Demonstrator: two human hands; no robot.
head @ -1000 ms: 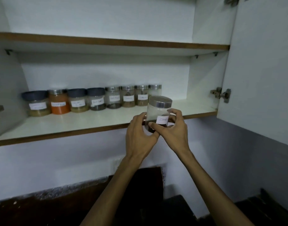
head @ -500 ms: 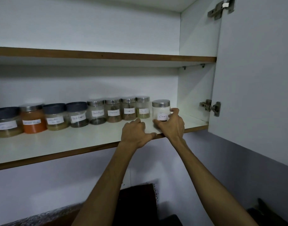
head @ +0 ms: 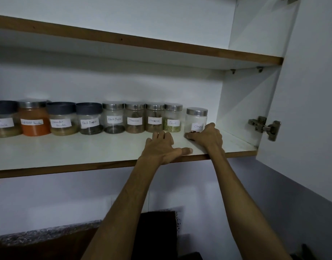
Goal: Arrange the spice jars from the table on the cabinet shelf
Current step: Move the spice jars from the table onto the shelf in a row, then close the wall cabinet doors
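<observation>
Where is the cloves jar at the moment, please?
The cloves jar stands on the lower shelf at the right end of the row, just right of the fennel jar, with the right hand around its base.

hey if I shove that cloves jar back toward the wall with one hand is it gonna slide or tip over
The cloves jar looks squat with a flat base, so it should slide on the smooth white shelf rather than tip. It seems nearly empty, so probably light. The right hand grips it low, which favours sliding; its clear walls may be slippery.
</observation>
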